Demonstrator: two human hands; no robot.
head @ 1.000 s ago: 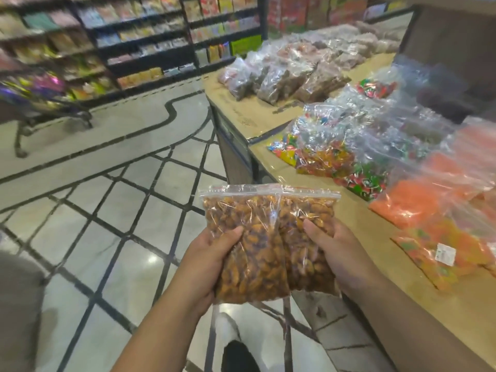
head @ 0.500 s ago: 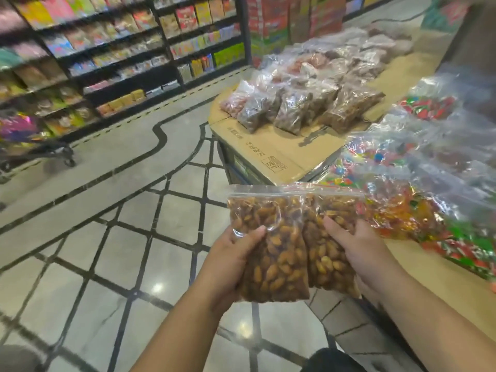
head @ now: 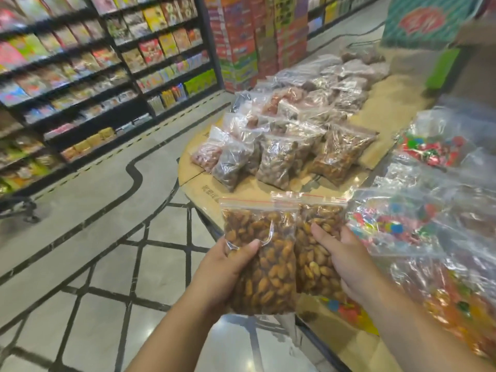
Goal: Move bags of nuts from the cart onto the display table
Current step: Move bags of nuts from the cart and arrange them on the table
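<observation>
Nut bags carried closer to table, fingers clasping

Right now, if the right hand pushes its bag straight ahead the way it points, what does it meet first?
Probably bare cardboard on the display table, then the nearest bag of nuts lying there. The right hand holds its bag upright; depth is unclear.

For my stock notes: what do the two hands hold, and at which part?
Left hand grips one nut bag at mid-height; right hand grips a second nut bag likewise.
</observation>
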